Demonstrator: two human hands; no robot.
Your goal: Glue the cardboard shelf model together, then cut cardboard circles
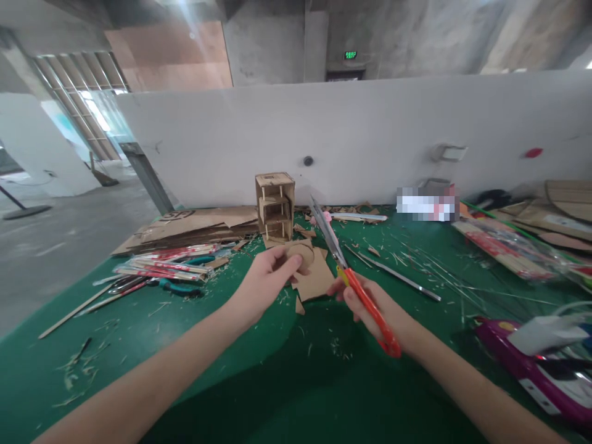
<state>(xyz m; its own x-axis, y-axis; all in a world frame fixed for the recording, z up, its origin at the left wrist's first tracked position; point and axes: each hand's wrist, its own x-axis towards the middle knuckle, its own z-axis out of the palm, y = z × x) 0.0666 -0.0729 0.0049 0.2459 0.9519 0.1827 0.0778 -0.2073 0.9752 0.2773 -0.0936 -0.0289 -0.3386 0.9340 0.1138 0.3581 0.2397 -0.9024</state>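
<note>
In the head view I have the left hand [274,271] pinched on a round cardboard piece [305,253], thumb on its face. The right hand [391,313] is loosely curled around the orange handles of the scissors [370,305], blades pointing away. A flat cardboard sheet [318,280] lies between the hands; beyond the left stands a cardboard shelf [288,213], with wrapped sticks [161,265] off to that hand's left.

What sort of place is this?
Probably a makeshift craft workshop in an unfinished-looking building: a stack of flattened cardboard lies on the scrap-littered green table, the right hand holds scissors, and a bare concrete wall shows behind.
</note>
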